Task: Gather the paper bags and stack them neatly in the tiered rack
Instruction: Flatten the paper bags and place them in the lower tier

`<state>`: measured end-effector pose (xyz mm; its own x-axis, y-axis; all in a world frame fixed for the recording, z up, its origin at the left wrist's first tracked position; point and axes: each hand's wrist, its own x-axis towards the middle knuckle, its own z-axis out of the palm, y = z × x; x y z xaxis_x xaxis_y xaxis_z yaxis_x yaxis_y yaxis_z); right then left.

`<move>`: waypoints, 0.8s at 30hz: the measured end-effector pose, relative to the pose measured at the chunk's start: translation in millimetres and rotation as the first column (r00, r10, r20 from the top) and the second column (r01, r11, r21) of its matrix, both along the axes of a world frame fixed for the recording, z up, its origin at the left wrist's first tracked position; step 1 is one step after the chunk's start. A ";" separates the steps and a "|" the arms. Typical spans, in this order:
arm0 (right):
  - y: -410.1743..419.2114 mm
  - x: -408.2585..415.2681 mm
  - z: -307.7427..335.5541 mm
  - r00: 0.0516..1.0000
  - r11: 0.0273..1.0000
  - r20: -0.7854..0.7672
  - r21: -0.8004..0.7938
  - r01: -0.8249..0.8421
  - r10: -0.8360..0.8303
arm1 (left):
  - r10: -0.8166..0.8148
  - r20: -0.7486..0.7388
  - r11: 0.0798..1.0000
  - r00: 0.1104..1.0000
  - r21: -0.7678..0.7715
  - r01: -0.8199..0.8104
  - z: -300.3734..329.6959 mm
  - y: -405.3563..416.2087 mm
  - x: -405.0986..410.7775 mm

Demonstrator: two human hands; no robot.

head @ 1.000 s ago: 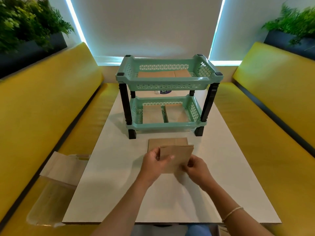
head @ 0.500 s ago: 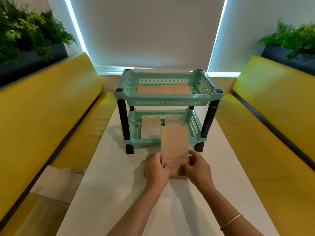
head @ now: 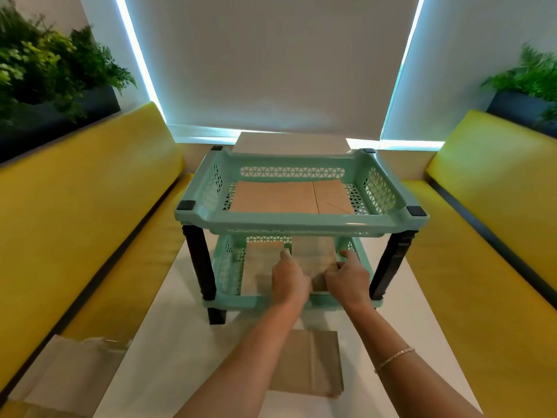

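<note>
At frame centre, the left hand (head: 290, 280) and right hand (head: 346, 277) together grip a brown paper bag (head: 313, 254) inside the lower tier (head: 229, 260) of the mint tiered rack (head: 301, 221). Another paper bag (head: 313, 363) lies on the white table (head: 168, 351) below.

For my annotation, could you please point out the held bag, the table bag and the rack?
held bag (head: 313, 254): head view, its flat face.
table bag (head: 313, 366): head view, its middle.
rack (head: 301, 220): head view, top tier's front rim.

rack (head: 301, 220): mint-green plastic, triangle lattice, black posts
paper bags (head: 272, 197): plain brown
benches (head: 75, 188): yellow
table (head: 168, 357): white
</note>
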<state>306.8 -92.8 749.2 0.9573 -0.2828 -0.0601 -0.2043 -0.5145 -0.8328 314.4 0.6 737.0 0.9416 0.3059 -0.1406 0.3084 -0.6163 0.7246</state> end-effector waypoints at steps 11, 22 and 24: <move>-0.3 20.3 -19.5 0.995 0.999 -0.099 -0.031 -0.006 0.003 | -0.031 -0.078 0.997 0.996 0.065 0.037 -11.2 -9.0 14.1; 1.0 23.3 -22.8 0.992 0.995 -0.123 -0.103 -0.014 0.002 | -0.039 -0.114 0.992 0.993 0.116 0.052 -14.1 -15.3 16.6; 3.0 23.7 -23.6 0.992 0.993 -0.125 -0.116 -0.006 -0.008 | -0.045 -0.104 0.993 0.994 0.107 0.056 -12.1 -15.6 14.8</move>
<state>330.5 -89.8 725.7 0.9441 -0.2958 -0.1456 -0.3033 -0.6062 -0.7352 329.2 -15.0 724.9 0.9388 0.2776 -0.2041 0.3434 -0.7070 0.6183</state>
